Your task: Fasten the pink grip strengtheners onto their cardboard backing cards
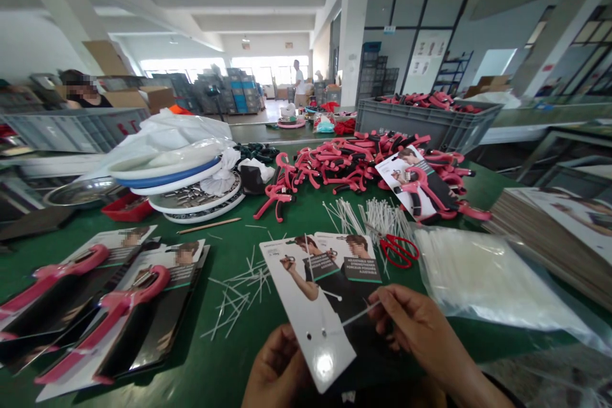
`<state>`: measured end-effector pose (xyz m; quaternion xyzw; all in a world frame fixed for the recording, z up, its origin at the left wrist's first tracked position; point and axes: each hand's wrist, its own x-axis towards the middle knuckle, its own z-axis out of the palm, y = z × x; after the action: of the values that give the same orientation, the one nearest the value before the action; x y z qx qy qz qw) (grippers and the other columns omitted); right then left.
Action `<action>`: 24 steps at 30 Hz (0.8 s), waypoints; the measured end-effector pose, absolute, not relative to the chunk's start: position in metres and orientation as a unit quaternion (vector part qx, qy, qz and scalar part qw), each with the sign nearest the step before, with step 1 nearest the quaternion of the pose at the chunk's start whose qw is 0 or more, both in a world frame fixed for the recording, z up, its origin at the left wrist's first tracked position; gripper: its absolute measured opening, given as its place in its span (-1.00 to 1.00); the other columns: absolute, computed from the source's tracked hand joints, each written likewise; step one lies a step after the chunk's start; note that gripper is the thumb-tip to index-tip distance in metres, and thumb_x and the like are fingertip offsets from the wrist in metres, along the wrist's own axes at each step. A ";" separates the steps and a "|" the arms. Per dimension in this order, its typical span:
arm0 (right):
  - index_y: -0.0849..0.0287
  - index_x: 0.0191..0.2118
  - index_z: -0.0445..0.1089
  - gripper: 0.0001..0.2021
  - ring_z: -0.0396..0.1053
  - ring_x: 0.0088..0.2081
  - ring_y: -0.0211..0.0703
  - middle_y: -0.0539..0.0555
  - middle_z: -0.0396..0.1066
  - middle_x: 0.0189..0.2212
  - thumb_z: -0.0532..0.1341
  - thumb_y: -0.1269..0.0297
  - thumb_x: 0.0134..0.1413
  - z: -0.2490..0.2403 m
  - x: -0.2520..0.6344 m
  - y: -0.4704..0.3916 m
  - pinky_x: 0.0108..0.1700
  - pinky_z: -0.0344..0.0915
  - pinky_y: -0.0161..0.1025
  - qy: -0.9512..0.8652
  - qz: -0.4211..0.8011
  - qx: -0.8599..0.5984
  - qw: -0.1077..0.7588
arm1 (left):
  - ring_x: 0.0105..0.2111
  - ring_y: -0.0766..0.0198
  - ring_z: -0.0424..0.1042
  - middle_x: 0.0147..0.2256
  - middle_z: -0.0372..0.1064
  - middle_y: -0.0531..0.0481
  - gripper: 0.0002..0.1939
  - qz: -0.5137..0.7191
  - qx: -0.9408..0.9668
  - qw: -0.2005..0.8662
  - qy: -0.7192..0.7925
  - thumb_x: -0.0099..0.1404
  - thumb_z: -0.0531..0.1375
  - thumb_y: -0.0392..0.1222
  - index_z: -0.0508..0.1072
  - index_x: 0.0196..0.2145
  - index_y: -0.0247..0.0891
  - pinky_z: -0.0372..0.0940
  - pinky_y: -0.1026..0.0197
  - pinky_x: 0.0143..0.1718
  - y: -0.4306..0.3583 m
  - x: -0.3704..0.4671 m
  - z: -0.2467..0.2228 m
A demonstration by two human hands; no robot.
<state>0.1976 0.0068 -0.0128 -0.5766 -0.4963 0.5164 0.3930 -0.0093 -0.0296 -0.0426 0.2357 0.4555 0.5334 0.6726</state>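
My left hand (281,366) grips the lower left edge of a printed backing card (313,325), tilted above the table. Between thumb and fingers, my right hand (414,326) pinches a white cable tie (361,314) whose other end meets the card near its small holes. Another cable tie (329,294) lies across the card's upper part. A second printed card (362,277) shows behind the first. Beyond my hands are red-handled scissors (400,251) and bunches of white cable ties (385,220). More loose ties (234,309) are scattered to the left.
Carded pink-and-black hand grips (129,306) lie at left on the green table (224,248). A heap of loose grips (335,162) covers the back, with a grey crate (421,124) behind. A plastic bag (488,280) and card stack (549,229) sit at right. Two people are farther off.
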 end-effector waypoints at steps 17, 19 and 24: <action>0.18 -0.48 0.35 -0.65 0.26 -0.56 -0.28 -0.05 0.30 -0.62 0.17 -0.05 -0.03 -0.012 0.184 0.000 -0.49 0.23 -0.37 -0.572 0.460 -0.562 0.381 | -0.40 0.34 0.31 -0.36 0.36 0.06 -0.84 0.680 0.376 0.559 0.290 0.22 0.19 -0.09 0.32 -0.43 -0.19 0.23 0.32 -0.37 -0.026 0.015 -0.030; 0.17 -0.47 0.36 -0.67 0.30 -0.55 -0.26 -0.04 0.32 -0.61 0.17 -0.02 -0.01 -0.010 0.185 -0.003 -0.49 0.27 -0.37 -0.585 0.443 -0.564 0.379 | -0.38 0.33 0.33 -0.37 0.39 0.06 -0.83 0.681 0.370 0.563 0.288 0.24 0.17 -0.09 0.31 -0.42 -0.20 0.24 0.31 -0.33 -0.025 0.017 -0.028; 0.05 -0.13 0.41 -0.66 0.43 -0.22 -0.07 0.11 0.45 -0.19 0.13 0.01 0.05 -0.012 0.200 -0.017 -0.31 0.39 -0.31 -0.738 0.238 -0.509 0.374 | -0.46 0.39 0.35 -0.48 0.40 0.12 -0.84 0.691 0.355 0.539 0.325 0.22 0.20 -0.11 0.30 -0.41 -0.19 0.24 0.36 -0.39 -0.022 0.024 -0.024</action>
<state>0.1997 -0.0172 -0.0123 -0.5085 -0.7382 0.2380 0.3740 0.0235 -0.0215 -0.0240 0.3555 0.3249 0.6909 0.5392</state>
